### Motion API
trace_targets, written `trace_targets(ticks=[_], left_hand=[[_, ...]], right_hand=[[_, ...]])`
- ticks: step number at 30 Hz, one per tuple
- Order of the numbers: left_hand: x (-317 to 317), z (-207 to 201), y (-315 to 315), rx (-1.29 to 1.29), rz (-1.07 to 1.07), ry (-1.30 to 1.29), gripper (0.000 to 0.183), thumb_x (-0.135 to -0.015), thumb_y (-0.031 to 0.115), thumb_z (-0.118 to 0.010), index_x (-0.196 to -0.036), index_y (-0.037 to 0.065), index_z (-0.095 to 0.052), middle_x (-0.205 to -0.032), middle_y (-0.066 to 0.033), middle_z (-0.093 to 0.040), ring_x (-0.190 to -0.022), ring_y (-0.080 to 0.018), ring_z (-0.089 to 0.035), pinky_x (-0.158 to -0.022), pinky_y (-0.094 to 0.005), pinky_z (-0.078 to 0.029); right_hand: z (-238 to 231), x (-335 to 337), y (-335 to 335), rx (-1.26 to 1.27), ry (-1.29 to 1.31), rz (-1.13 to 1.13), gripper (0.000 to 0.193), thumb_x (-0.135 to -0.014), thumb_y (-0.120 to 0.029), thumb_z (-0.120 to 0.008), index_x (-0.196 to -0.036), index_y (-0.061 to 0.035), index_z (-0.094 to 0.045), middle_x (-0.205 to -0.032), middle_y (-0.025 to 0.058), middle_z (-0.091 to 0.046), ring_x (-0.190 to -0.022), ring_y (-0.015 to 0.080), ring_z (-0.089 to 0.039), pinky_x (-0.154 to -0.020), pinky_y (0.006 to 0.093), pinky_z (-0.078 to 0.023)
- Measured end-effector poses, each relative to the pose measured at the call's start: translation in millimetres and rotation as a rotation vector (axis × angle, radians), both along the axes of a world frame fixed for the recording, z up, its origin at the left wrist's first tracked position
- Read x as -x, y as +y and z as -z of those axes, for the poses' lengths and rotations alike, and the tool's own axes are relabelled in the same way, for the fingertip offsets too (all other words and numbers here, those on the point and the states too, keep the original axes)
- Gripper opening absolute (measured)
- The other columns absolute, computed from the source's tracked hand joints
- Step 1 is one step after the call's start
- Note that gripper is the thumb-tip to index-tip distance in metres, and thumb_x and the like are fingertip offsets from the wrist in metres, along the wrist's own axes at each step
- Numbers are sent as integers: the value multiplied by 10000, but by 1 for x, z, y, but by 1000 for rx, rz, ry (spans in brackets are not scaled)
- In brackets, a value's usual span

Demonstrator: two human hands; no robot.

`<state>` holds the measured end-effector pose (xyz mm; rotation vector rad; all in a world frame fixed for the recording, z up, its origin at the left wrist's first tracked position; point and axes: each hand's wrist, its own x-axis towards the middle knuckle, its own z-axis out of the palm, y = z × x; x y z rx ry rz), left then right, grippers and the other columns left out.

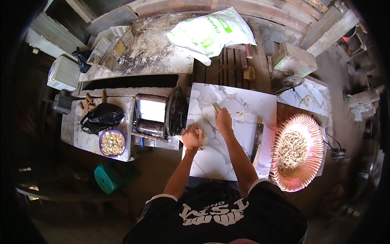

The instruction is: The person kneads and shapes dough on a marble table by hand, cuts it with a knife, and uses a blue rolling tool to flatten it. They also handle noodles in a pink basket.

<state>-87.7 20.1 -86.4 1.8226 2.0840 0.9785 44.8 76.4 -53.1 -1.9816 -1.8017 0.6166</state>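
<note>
We see one marble-patterned board (211, 162); at its left edge the left hand (192, 137) grasps one pale lump (204, 142), and farther up the right hand (222, 119) grips one small green object (214, 106). One pink basket (315, 162) stands to the right.

Beyond the marble-patterned worktop (256, 107), a plank wall (280, 15) is rising and a stained second worktop (162, 44) is standing to the left, while a green plastic stool (108, 179) is sitting in shadow left of the marble-patterned worktop.

The person wears a black short-sleeved shirt (270, 215) with white trim (162, 195) and print (222, 218).
</note>
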Motion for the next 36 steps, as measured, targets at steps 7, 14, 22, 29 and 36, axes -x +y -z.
trace_targets(ticks=[7,14,22,29,36], left_hand=[[-1,-17,11,-114,136,-17,159,-693,204,-535,-645,53,-532,-607,-129,-555,-552,-308,-528,-574,-394,-398],[-16,-27,65,-19,140,81,148,-706,223,-502,-661,85,-529,-624,-122,-563,-573,-314,-531,-606,-396,-413],[-27,-38,71,-217,196,-97,167,-675,243,-534,-660,77,-527,-617,-132,-567,-536,-339,-516,-566,-424,-422],[-34,-17,101,-91,114,138,186,-696,260,-493,-656,85,-544,-573,-138,-558,-542,-334,-533,-589,-406,-432],[-37,-30,63,-114,241,7,176,-684,259,-519,-706,94,-577,-606,-137,-563,-586,-325,-539,-576,-410,-425]], right_hand=[[-13,-36,-97,94,-73,113,285,-786,-163,-494,-1055,-70,-506,-831,151,-518,-775,322,-518,-660,411,-418],[-12,-49,-120,-72,-229,217,364,-748,-132,-520,-1106,-87,-471,-1040,127,-445,-981,295,-411,-808,410,-326],[-30,-38,-100,-261,-109,249,308,-754,-114,-511,-1061,-85,-508,-1016,104,-469,-948,263,-443,-786,390,-333],[-19,-45,-96,-306,-23,215,236,-738,-65,-503,-970,-80,-543,-968,81,-498,-892,258,-467,-759,381,-355],[-31,-38,-92,-371,60,262,194,-731,-35,-499,-917,-61,-546,-937,87,-508,-864,266,-473,-752,375,-360]])
